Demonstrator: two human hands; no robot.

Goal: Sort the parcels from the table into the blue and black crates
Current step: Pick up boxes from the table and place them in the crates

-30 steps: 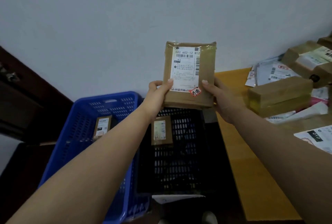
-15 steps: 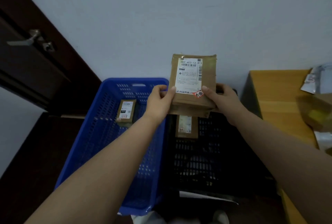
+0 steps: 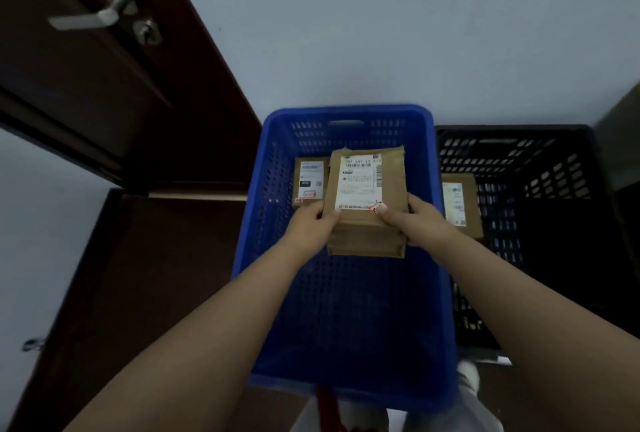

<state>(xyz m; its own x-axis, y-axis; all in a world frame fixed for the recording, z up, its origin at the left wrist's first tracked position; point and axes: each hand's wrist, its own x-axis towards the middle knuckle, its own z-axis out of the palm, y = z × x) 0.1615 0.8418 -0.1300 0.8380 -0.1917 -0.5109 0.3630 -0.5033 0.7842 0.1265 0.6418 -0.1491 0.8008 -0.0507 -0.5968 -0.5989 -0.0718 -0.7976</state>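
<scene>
A dark brown floor runs down the left side of the frame, and two crates stand on it side by side against the pale wall. The blue crate sits in the middle of the frame, its near rim close to the lower edge. The black crate stands just beside it on the right, their long walls next to each other. At the right edge of the frame a corner of a table shows, close to the black crate's far corner. At the upper left a dark wooden door meets the floor.
</scene>
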